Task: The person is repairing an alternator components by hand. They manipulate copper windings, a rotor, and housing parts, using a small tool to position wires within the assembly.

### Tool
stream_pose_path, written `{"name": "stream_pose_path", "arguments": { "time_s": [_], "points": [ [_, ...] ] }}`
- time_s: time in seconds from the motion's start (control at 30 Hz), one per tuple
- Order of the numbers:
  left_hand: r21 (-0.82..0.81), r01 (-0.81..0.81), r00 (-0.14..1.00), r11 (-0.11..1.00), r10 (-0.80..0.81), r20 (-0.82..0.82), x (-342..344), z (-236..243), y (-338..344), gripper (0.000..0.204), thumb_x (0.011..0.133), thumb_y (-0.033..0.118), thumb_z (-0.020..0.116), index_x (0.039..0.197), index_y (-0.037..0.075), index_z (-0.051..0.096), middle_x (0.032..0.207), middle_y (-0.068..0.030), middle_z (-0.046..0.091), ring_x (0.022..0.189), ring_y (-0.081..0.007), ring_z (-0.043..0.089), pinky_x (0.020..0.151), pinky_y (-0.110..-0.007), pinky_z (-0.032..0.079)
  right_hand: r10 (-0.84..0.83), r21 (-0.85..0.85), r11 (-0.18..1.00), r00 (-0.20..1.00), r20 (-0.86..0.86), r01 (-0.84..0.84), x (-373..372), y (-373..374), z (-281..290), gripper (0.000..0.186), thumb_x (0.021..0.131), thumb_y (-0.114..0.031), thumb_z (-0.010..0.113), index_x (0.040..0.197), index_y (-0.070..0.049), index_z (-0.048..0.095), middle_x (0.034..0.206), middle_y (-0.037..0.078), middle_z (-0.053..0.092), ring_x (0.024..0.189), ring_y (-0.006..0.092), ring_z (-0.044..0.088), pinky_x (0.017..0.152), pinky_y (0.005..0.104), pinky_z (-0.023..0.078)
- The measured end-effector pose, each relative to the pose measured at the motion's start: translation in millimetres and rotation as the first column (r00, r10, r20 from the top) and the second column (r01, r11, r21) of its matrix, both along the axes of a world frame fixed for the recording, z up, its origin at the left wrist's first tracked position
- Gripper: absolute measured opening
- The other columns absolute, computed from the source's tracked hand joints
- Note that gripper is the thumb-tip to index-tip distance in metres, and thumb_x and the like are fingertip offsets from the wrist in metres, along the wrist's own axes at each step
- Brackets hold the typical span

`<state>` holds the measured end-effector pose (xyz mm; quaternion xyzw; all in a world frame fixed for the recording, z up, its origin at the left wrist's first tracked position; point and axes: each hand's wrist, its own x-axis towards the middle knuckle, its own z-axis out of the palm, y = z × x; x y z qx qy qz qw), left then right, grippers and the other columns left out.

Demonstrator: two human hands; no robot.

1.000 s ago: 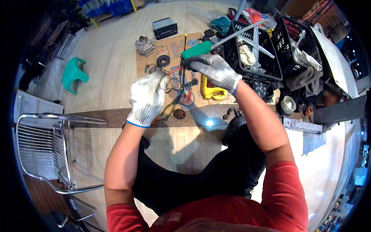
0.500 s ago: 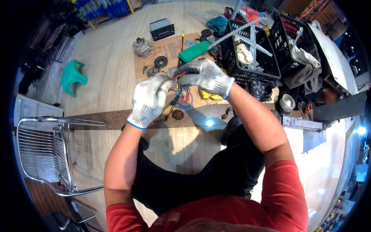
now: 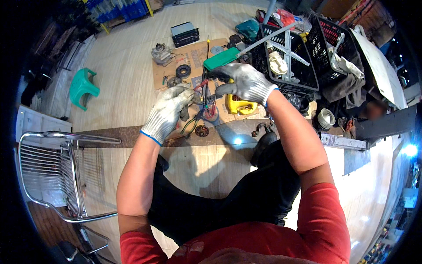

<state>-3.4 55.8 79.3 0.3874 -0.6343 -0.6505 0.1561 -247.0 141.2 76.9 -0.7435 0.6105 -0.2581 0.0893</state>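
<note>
In a grey-white work glove with a blue cuff, my left hand [image 3: 169, 108] is closed in a pinch. A short red twisted wire [image 3: 201, 84] sticks out from its fingertips. My right hand [image 3: 248, 84], gloved alike, is to the right with thumb and fingers apart and nothing visible between them. Beyond it is a green flat-headed tool [image 3: 221, 59] with a long grey handle. Beside its wrist a yellow tool or housing [image 3: 241, 106] lies on the cardboard [image 3: 193, 57]. Below the hands are pliers [image 3: 191, 125] with dark and yellowish handles and a round coppery part [image 3: 202, 130].
A black ring [image 3: 183, 71], a metal machine part [image 3: 162, 53] and a black box-shaped unit [image 3: 184, 34] stand farther off. Black crates [image 3: 303, 83] are at the right, near a white fan wheel [image 3: 326, 118]. A green stool [image 3: 82, 88] and metal chair [image 3: 48, 171] stand left.
My right hand has let go of the red wire and moved right, its fingers spreading. The left hand keeps the wire and has shifted slightly left.
</note>
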Motion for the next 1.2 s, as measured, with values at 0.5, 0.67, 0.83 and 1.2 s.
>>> {"name": "stream_pose_path", "arguments": {
  "time_s": [0.5, 0.67, 0.83, 1.2],
  "points": [
    [-0.293, 0.165, 0.984, 0.942, -0.136, 0.118, -3, 7, 7, 0.027, 0.095, 0.024, 0.062, 0.094, -0.002, 0.069, 0.073, -0.0070, 0.060, 0.064, -0.0180, 0.054, 0.059, -0.032, 0.042, 0.171, -0.110, 0.979, 0.985, 0.007, -0.169, 15, 4, 7, 0.033, 0.080, -0.036, 0.074, 0.102, -0.010, 0.073, 0.088, 0.014, 0.067, 0.086, 0.0344, 0.065, 0.076, 0.0433, 0.052],
    [0.135, 0.096, 0.995, 0.986, -0.091, -0.044, 0, 4, 7, 0.024, 0.096, 0.022, 0.062, 0.090, 0.000, 0.069, 0.066, -0.0009, 0.054, 0.054, -0.0084, 0.045, 0.048, -0.025, 0.036, 0.095, -0.168, 0.975, 0.953, -0.287, -0.148, 22, 11, 15, 0.033, 0.081, -0.042, 0.071, 0.095, -0.013, 0.073, 0.084, 0.010, 0.067, 0.086, 0.0323, 0.066, 0.077, 0.0431, 0.052],
    [0.091, 0.040, 0.999, 0.995, -0.042, 0.015, -4, 5, 8, 0.023, 0.095, 0.022, 0.062, 0.092, 0.000, 0.069, 0.065, -0.0004, 0.054, 0.053, -0.0081, 0.043, 0.047, -0.025, 0.035, 0.077, -0.122, 0.986, 0.957, -0.280, -0.115, 15, 10, 10, 0.038, 0.082, -0.043, 0.071, 0.104, -0.012, 0.071, 0.089, 0.011, 0.067, 0.091, 0.0331, 0.066, 0.081, 0.0446, 0.052],
    [0.009, 0.052, 0.990, 0.999, -0.053, 0.129, -6, -1, 2, 0.023, 0.094, 0.022, 0.064, 0.100, 0.000, 0.069, 0.067, 0.0000, 0.054, 0.055, -0.0099, 0.046, 0.051, -0.026, 0.040, 0.071, -0.142, 0.982, 0.943, -0.325, -0.123, 19, 14, 9, 0.025, 0.086, -0.032, 0.066, 0.103, -0.013, 0.072, 0.091, 0.010, 0.067, 0.092, 0.0310, 0.066, 0.082, 0.0435, 0.051]
  ]
}}
